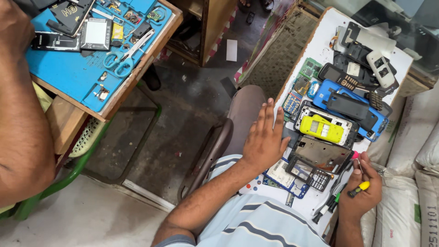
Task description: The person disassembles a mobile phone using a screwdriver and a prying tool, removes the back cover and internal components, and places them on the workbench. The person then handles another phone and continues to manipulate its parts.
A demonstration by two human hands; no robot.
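Spanning the person's lap, a white board [320, 41] carries stripped phone parts; a blue work mat [68, 73] sits well apart on the bench opposite, beside another person's arm [18, 114]. Next in size, the dark phone frame [320, 154] lies at the board's near edge, a yellow housing [321, 128] just beyond it. The left hand [264, 139] is flat, fingers spread, holding nothing, touching the frame's edge. The right hand [361, 187] is closed around a small yellow-handled screwdriver [359, 188]. Judgement: pin the frame firmly and keep the driver upright to avoid slipping.
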